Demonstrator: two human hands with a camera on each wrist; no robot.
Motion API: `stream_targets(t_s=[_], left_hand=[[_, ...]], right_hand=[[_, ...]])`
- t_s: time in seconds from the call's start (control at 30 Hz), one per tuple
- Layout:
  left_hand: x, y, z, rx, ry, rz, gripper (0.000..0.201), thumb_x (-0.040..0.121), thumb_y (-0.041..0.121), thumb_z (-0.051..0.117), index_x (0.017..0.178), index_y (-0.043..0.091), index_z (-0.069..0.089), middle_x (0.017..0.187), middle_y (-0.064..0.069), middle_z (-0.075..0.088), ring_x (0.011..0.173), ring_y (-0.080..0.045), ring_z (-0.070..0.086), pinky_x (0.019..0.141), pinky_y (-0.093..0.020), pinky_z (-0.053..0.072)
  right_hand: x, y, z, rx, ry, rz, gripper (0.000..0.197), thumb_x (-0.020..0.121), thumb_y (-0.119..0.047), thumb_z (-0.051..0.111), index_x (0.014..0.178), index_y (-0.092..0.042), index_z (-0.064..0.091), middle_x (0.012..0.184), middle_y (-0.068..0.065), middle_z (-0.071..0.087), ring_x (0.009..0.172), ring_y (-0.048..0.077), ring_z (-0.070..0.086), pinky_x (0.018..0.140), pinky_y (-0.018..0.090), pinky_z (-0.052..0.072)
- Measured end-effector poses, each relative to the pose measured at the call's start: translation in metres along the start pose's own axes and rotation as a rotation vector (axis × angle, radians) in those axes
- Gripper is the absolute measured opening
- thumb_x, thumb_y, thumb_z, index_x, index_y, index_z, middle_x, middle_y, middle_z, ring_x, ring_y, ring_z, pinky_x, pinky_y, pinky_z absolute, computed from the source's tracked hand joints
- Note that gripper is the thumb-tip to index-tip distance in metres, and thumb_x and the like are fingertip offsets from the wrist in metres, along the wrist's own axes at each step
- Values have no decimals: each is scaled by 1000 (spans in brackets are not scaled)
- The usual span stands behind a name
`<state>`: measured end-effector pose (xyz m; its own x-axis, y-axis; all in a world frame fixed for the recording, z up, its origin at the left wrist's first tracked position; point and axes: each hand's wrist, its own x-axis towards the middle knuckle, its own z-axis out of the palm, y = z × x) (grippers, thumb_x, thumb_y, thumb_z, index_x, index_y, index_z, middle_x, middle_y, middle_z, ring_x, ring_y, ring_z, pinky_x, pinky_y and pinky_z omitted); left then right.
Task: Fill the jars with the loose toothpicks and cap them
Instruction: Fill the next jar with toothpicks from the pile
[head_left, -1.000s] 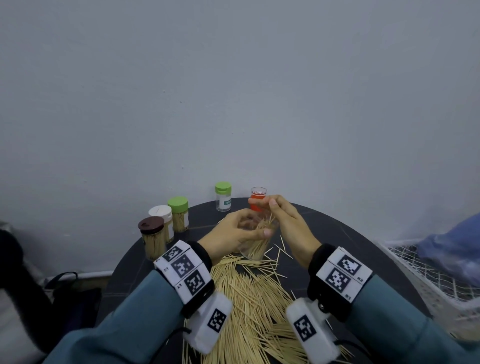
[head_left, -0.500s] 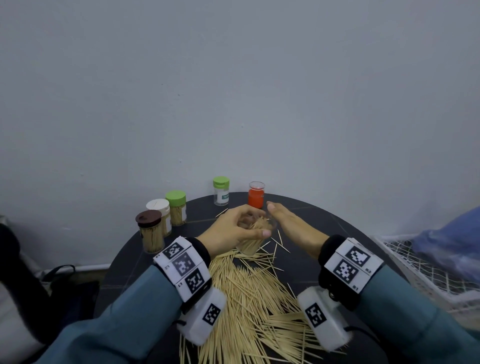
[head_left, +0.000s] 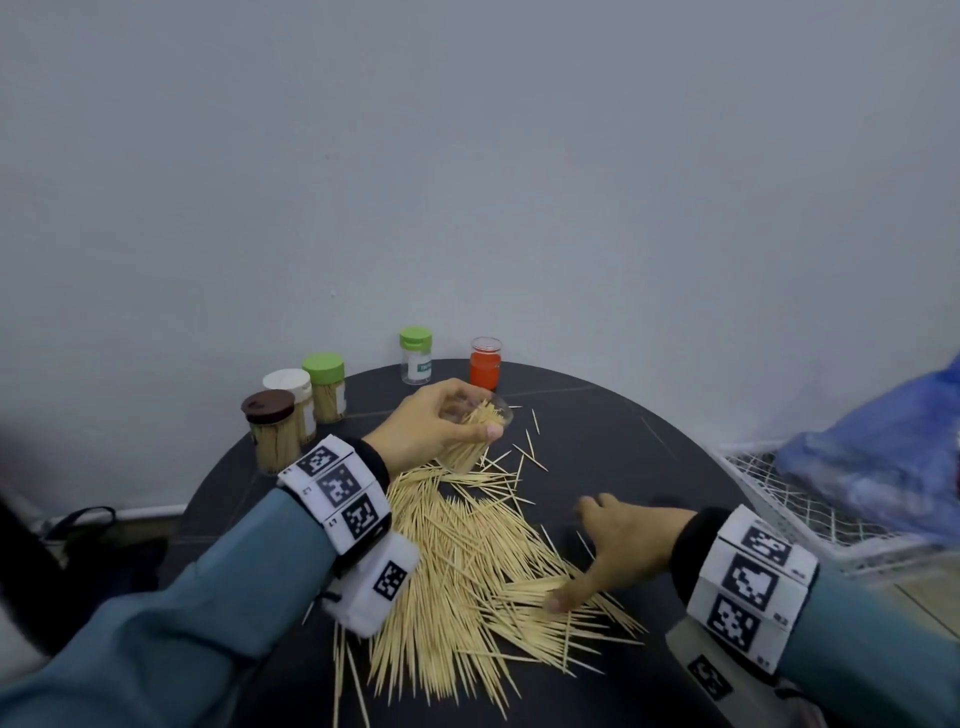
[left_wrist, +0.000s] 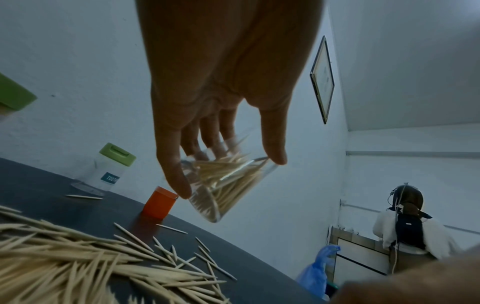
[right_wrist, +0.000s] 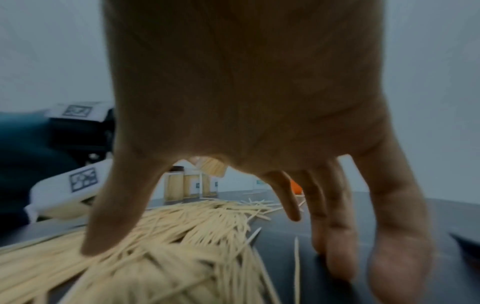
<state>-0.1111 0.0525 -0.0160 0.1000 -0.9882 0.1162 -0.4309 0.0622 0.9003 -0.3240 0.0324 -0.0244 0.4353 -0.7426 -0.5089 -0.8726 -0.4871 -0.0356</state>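
My left hand (head_left: 441, 423) (left_wrist: 223, 162) grips a clear open jar (head_left: 475, 439) (left_wrist: 226, 189), tilted and partly filled with toothpicks, above the far end of the pile. A wide heap of loose toothpicks (head_left: 467, 566) (right_wrist: 145, 236) covers the middle of the round dark table (head_left: 623, 457). My right hand (head_left: 597, 561) (right_wrist: 233, 236) is spread over the heap's right edge, thumb on the toothpicks, fingertips on the table, holding nothing. An orange cap (head_left: 484, 366) (left_wrist: 159, 203) stands at the back of the table.
Capped jars stand at the back left: brown lid (head_left: 270, 436), white lid (head_left: 291, 389), green lid (head_left: 324, 384), and a small green-lidded one (head_left: 415, 356). A white wire basket (head_left: 779, 499) with a blue bag (head_left: 883, 457) sits to the right. A person stands far right in the left wrist view.
My right hand left the jar's mouth and came back and down to the near right edge of the toothpick heap. The left hand still holds the tilted jar.
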Motion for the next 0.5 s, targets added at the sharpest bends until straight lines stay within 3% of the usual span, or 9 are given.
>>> stream_targets(t_s=[0.1, 0.23, 0.43, 0.5], left_hand=[[-1, 1, 1, 20, -8, -5, 45, 79, 26, 73, 121, 21, 57, 100, 17, 56, 93, 3, 52, 87, -29, 41], [-3, 2, 2, 35, -18, -11, 43, 79, 25, 73, 119, 21, 57, 99, 17, 56, 92, 2, 52, 86, -29, 40], [-6, 1, 2, 65, -23, -7, 44, 80, 26, 73, 120, 20, 57, 99, 16, 55, 91, 1, 51, 72, -20, 41], [-5, 1, 1, 70, -18, -2, 45, 79, 26, 73, 121, 19, 57, 99, 16, 55, 91, 1, 51, 72, -19, 41]], right_hand=[[-8, -7, 15, -79, -3, -4, 122, 58, -69, 71, 144, -7, 12, 144, 10, 22, 135, 27, 27, 111, 44, 30], [-11, -18, 27, -60, 45, -70, 118, 59, -61, 77, 143, -7, 13, 139, 8, 21, 135, 26, 21, 112, 45, 28], [-6, -28, 26, -44, 118, -160, 88, 76, -45, 71, 137, -3, 24, 136, 11, 30, 129, 25, 32, 109, 37, 32], [-1, -31, 25, -70, 144, -170, 79, 81, -41, 67, 135, -1, 26, 135, 12, 33, 128, 26, 35, 109, 35, 32]])
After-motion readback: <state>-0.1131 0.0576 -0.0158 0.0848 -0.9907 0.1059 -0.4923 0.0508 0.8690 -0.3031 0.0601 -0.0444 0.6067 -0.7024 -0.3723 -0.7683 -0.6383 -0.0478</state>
